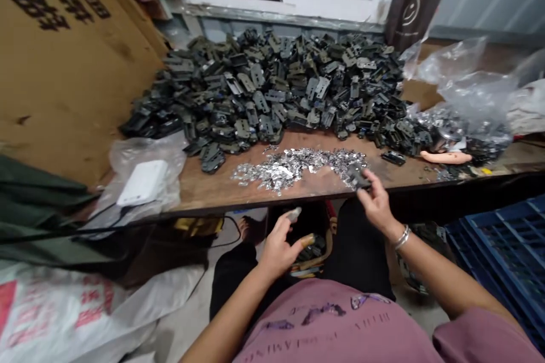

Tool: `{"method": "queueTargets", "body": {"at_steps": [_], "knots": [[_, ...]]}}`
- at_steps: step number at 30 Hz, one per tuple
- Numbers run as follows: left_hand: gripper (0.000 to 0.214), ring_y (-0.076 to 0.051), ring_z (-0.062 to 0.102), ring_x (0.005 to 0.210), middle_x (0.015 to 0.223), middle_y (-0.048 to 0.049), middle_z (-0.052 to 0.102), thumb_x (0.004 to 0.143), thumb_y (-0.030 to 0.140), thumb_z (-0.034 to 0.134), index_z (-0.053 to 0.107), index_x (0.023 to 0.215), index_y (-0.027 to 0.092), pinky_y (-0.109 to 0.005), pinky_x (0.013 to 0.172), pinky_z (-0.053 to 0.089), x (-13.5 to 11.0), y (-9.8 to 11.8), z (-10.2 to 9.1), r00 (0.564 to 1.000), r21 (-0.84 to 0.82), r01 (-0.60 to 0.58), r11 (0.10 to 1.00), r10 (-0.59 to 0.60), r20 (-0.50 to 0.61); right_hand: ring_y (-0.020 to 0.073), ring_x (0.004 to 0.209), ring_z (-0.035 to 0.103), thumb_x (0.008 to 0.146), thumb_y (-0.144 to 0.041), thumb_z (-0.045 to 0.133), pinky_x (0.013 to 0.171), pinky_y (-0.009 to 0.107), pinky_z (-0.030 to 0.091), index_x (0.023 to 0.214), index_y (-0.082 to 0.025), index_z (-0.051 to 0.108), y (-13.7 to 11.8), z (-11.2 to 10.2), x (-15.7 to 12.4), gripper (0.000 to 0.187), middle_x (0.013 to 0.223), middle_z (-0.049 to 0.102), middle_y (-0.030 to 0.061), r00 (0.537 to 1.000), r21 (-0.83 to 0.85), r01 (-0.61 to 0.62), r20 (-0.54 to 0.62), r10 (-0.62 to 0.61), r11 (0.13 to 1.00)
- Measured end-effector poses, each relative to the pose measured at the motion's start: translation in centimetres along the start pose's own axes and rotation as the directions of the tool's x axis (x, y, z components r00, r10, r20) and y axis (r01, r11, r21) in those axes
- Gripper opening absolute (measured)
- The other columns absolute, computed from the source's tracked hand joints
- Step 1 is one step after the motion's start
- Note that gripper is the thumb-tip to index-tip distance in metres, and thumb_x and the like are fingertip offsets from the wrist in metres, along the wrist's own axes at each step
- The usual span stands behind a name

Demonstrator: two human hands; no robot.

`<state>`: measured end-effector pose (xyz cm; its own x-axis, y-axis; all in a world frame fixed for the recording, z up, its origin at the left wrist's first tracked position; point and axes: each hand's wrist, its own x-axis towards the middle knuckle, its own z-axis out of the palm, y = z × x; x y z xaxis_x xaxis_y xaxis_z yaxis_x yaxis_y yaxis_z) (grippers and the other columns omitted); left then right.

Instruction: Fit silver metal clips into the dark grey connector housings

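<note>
one dark part [356,174] pinched in the right hand [377,204]
it is at the silver bits' [281,170] right end; the left hand [276,249], thumb spread from fingers, is near a container [328,243].

Dk part [358,177] in R hand [377,204], bits [281,170] & heap [276,88] on table [206,184]

We've got the part btwn thumb & fingers at the R end of the bits: small, dk grey, details blurred. Our bits are thin, shiny silver pcs, loose, in a low, uneven strip nr the table's front edge. Behind, we see the heap: many dk grey/olive pcs, some w/ slots & holes, lying every which way, 1 stray [392,158] just off its R front.
</note>
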<state>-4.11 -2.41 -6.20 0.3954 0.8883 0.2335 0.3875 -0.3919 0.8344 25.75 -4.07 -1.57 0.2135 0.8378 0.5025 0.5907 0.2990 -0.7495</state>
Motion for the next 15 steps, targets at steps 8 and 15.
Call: {"method": "queueTargets", "body": {"at_steps": [8,15], "knots": [[0.015,-0.02,0.067,0.086,0.091,-0.0074,0.069,0.077,0.021,0.066,0.065,0.092,0.017,-0.033,0.08,0.056,1.4,2.5,-1.2,1.0,-0.094,0.023,0.995,-0.024,-0.005,0.0213,0.101,0.064,0.094,-0.038,0.054,0.091,0.039,0.052,0.133,-0.019,0.05,-7.4,7.1,-0.7,0.044,0.116,0.066,0.0103,0.744,0.214,0.019,0.65,-0.157,0.977],[0.036,-0.014,0.063,0.064,0.076,-0.0031,0.069,0.063,0.039,0.082,0.066,0.083,0.014,-0.025,0.061,0.053,-0.1,2.8,-1.3,0.833,-0.576,0.533,0.62,-0.504,0.229,0.0297,0.113,0.055,0.093,-0.026,0.051,0.1,0.04,0.041,0.112,-0.009,0.065,-0.1,5.9,11.6,0.029,0.115,0.061,0.0197,0.902,-0.686,0.163,0.395,0.175,0.709]]}}
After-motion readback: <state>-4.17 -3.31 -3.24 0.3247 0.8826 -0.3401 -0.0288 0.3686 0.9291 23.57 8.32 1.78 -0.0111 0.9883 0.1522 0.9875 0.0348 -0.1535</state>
